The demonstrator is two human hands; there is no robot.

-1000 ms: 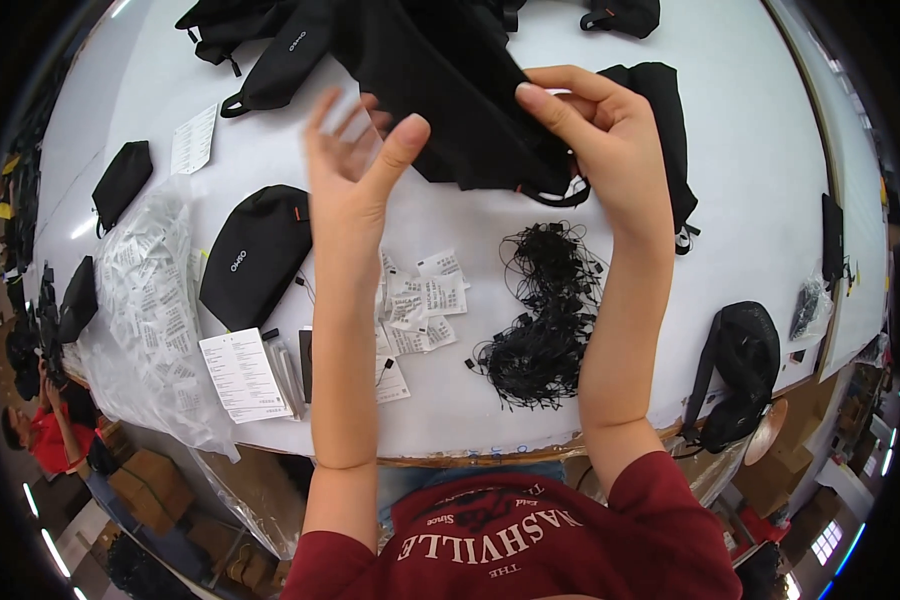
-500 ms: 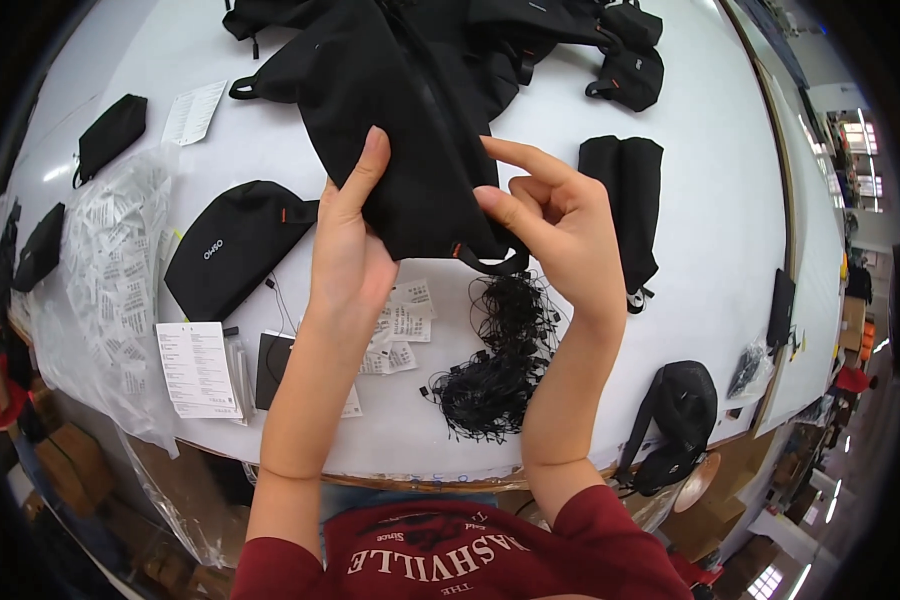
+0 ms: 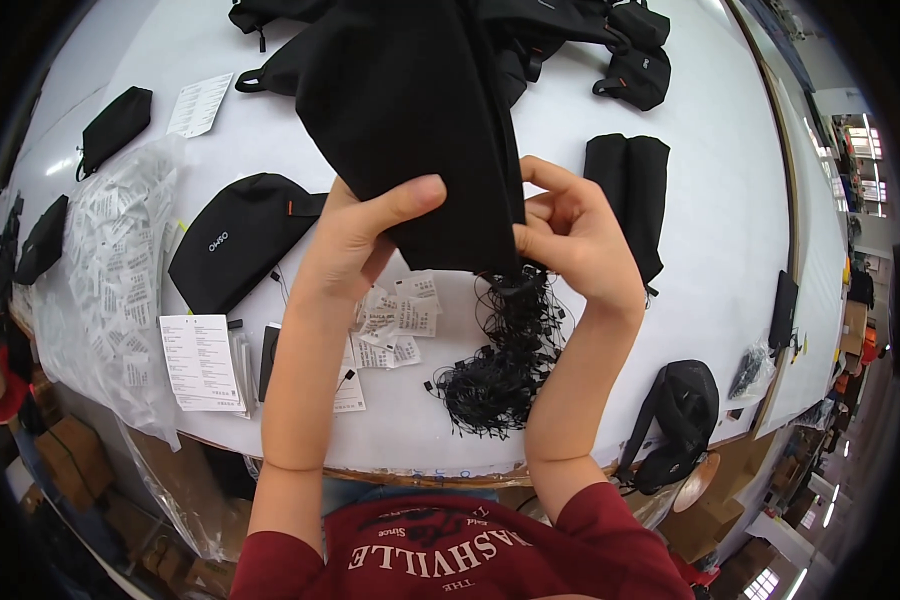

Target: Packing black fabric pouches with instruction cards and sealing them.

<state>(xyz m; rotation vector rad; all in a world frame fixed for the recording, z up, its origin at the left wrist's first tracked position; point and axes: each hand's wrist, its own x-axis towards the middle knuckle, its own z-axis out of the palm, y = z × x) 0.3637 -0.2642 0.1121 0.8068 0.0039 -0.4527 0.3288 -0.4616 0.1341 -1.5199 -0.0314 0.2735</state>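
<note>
The black pouch (image 3: 410,130) hangs toward twelve o'clock, over the table (image 3: 720,230). At its eight o'clock, the left hand (image 3: 365,225) holds it, thumb flat on the front and other fingers mostly hidden. At its four o'clock, the right hand (image 3: 580,240) is narrow, pinching the lower edge. For good handling, I think the left should keep the fabric steady, the right should grip lightly, and the loose cords (image 3: 495,370) below, toward five o'clock, should not catch.
</note>
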